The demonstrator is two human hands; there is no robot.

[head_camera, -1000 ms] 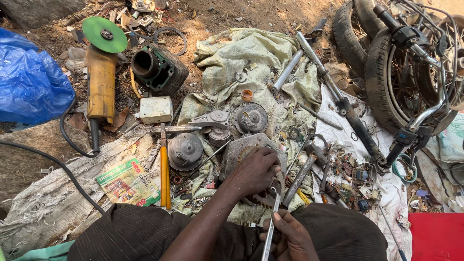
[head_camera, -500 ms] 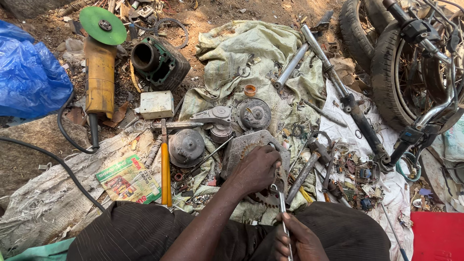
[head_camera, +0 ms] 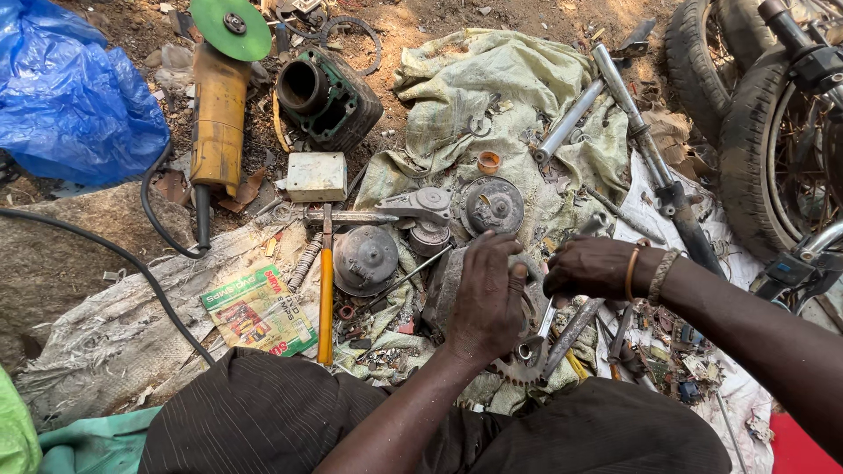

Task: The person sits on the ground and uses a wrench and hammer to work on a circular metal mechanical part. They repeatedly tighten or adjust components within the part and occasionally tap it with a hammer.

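Observation:
My left hand (head_camera: 485,297) lies fingers-down over a grey metal engine casing (head_camera: 436,288) on the cloth and grips its top. My right hand (head_camera: 590,268), with bangles at the wrist, is closed just to its right, on the upper end of a thin silvery metal tool (head_camera: 546,321) that slants down towards a toothed sprocket (head_camera: 520,373) near my lap. The two hands almost touch. The tool's tip is hidden behind my left hand.
A round metal cover (head_camera: 364,259), a yellow-handled hammer (head_camera: 325,294), a disc-shaped part (head_camera: 492,206) and a white box (head_camera: 316,175) lie left and beyond. A yellow angle grinder (head_camera: 218,105), an engine cylinder (head_camera: 327,98), a blue bag (head_camera: 75,88), fork tubes (head_camera: 634,123) and tyres (head_camera: 755,140) ring the area.
My right hand has come up from my lap with the metal tool and now sits beside my left hand. My left hand stays on the casing.

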